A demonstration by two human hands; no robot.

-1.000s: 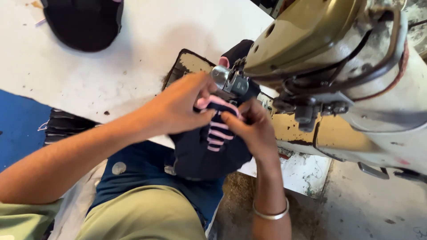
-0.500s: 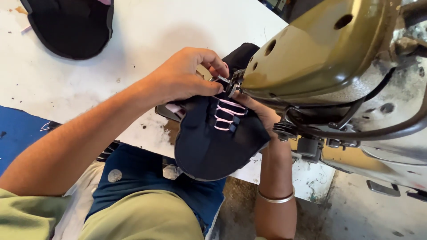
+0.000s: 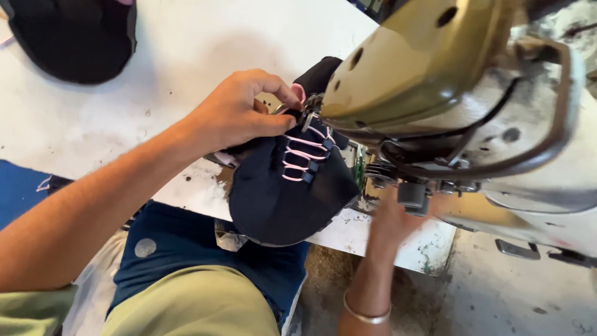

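Your left hand [image 3: 239,115] is curled into a pinch — thumb and fingertips pressed together on the top edge of the dark navy shoe upper [image 3: 289,186], right where it meets the needle area of the sewing machine [image 3: 448,93]. The upper hangs from that pinch point over the front edge of the white worktable [image 3: 186,50], its rounded lower part hanging over the blue cloth [image 3: 180,261] across your lap. Pink lacing [image 3: 301,155] runs in short crossing bars down its front, just below your thumb.

Your right hand [image 3: 392,221] is lower and to the right, under the machine's olive-green head, beside the upper and apart from it. It is blurred, and the machine's underside covers the fingers, so you cannot tell whether they are spread or closed on anything. A thin metal bangle [image 3: 367,314] sits on that wrist.

Further out, the worn table surface shows dark specks and chipped paint along its near edge. At the top left corner of the view, well apart from your hands, another dark shoe upper [image 3: 74,37] lies on the table. Below the cloth, your olive-green trouser leg [image 3: 193,305] fills the bottom of the view — and a grey concrete floor [image 3: 497,292] shows under the machine at the right.
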